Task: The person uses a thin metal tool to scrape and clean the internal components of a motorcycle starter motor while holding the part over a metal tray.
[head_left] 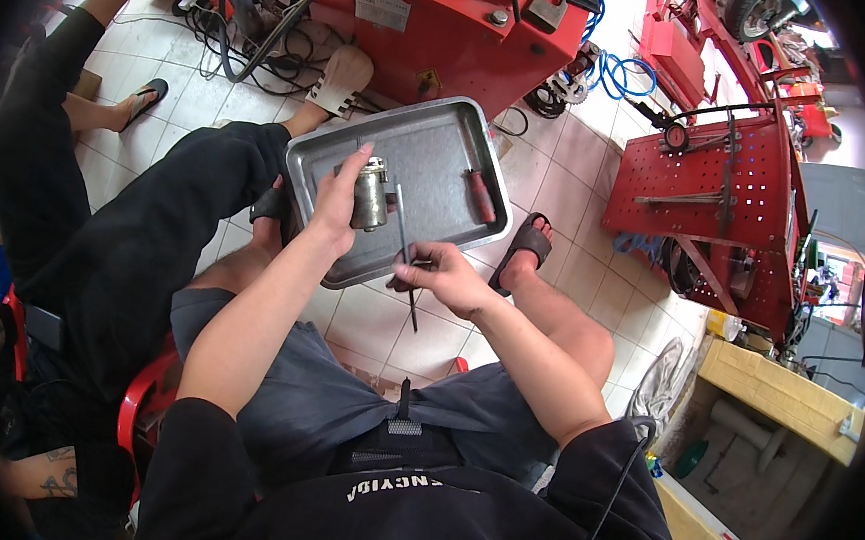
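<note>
My left hand (335, 203) is closed around a small cylindrical metal motor (370, 200), with the thumb along its upper left side. The motor is held upright over a grey metal tray (427, 134). To its right, my right hand (449, 276) pinches a thin metal rod (403, 218). The rod's pale upper end is close beside the motor; whether they touch I cannot tell. Its dark lower end sticks out below my fingers. Inside the tray, toward the right side, lies a red-handled screwdriver (480, 196).
A large red machine (447, 55) stands beyond the tray, with black cables (232, 55) on the tiled floor. At right is a red perforated stand (704, 189) holding metal rods. Another person's dark-clothed leg (172, 187) reaches close to the tray's left. A yellow-topped bench (775, 389) stands lower right.
</note>
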Demonstrator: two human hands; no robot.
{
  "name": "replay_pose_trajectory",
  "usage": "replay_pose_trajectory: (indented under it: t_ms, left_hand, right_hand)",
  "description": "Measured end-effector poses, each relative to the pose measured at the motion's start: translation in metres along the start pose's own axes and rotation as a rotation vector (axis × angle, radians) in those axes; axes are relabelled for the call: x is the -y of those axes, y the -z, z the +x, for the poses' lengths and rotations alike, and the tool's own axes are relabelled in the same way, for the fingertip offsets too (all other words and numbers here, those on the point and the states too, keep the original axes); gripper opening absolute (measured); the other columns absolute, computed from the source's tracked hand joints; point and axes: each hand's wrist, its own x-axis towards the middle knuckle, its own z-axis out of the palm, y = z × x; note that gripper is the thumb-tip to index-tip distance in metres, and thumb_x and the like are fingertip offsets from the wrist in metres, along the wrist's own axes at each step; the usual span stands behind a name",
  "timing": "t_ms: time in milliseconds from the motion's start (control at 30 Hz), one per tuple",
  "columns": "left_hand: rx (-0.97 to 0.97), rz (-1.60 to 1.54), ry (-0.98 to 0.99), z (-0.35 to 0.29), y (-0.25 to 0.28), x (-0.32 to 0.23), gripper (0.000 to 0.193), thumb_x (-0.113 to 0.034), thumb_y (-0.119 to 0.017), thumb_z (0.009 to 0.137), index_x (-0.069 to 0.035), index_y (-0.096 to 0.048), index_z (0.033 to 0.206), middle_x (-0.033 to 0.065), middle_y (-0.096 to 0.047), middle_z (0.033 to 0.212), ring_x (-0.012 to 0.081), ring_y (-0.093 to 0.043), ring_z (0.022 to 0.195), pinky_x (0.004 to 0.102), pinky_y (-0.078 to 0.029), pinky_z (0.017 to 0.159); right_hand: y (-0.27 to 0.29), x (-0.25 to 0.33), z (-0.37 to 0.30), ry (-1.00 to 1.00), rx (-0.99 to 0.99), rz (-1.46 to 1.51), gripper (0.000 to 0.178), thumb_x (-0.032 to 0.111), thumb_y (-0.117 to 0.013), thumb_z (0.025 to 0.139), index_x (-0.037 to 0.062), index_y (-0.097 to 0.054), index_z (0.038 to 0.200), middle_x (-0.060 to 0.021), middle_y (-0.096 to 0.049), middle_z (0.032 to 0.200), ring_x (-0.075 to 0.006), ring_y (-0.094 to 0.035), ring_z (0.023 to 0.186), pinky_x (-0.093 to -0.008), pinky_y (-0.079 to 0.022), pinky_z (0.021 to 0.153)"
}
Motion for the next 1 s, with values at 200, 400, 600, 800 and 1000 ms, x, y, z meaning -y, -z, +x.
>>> replay_pose_trajectory:
  t_ms: [200, 400, 600, 800, 1000]
  left_hand:
    - [0.029, 0.105, -0.008, -0.009, -0.014, 0.005, 0.051, -0.047, -0.069, 0.089, -0.003, -0.056, 0.109, 0.0077, -0.061, 0.093, 0.0234, -0.070, 0.076, 0.0358, -0.058, 0.066]
    - [0.084, 0.362, -0.072, -0.015, -0.018, 0.027, 0.060, -0.046, -0.069, 0.089, 0.001, -0.055, 0.123, 0.0094, -0.062, 0.104, 0.0160, -0.064, 0.089, 0.0305, -0.054, 0.077]
    - [0.031, 0.395, -0.108, -0.023, -0.028, 0.037, 0.054, -0.046, -0.074, 0.086, -0.001, -0.061, 0.114, 0.0061, -0.066, 0.098, 0.0122, -0.060, 0.089, 0.0270, -0.048, 0.080]
    - [0.038, 0.333, -0.086, -0.016, -0.020, 0.036, 0.059, -0.048, -0.074, 0.086, 0.000, -0.060, 0.117, 0.0072, -0.065, 0.100, 0.0145, -0.063, 0.088, 0.0282, -0.050, 0.079]
    - [0.008, 0.049, 0.050, -0.008, -0.015, 0.018, 0.055, -0.050, -0.071, 0.087, -0.002, -0.056, 0.110, 0.0082, -0.062, 0.093, 0.0251, -0.070, 0.078, 0.0358, -0.057, 0.067]
  right_hand:
    - [0.007, 0.005, 0.007, 0.089, -0.220, 0.245, 0.028, 0.020, -0.062, 0.100, -0.0013, -0.057, 0.118, 0.0033, -0.049, 0.079, -0.0080, -0.040, 0.063, -0.0240, -0.034, 0.059]
    - [0.001, 0.010, 0.006, 0.181, -0.417, 0.166, 0.036, 0.021, -0.071, 0.094, -0.0054, -0.062, 0.117, 0.0017, -0.059, 0.079, -0.0043, -0.043, 0.061, -0.0219, -0.033, 0.052]
    - [0.004, 0.008, 0.003, 0.113, -0.441, 0.225, 0.028, 0.014, -0.074, 0.090, -0.0052, -0.064, 0.108, 0.0036, -0.057, 0.070, -0.0038, -0.039, 0.053, -0.0215, -0.028, 0.047]
    - [0.002, 0.005, 0.005, -0.042, -0.295, 0.436, 0.022, 0.012, -0.075, 0.088, -0.0023, -0.063, 0.099, 0.0062, -0.048, 0.066, -0.0043, -0.034, 0.050, -0.0225, -0.025, 0.047]
    - [0.015, -0.009, 0.017, -0.129, -0.395, 0.361, 0.016, 0.016, -0.073, 0.091, 0.0050, -0.062, 0.094, 0.0080, -0.041, 0.063, -0.0051, -0.031, 0.049, -0.0242, -0.024, 0.047]
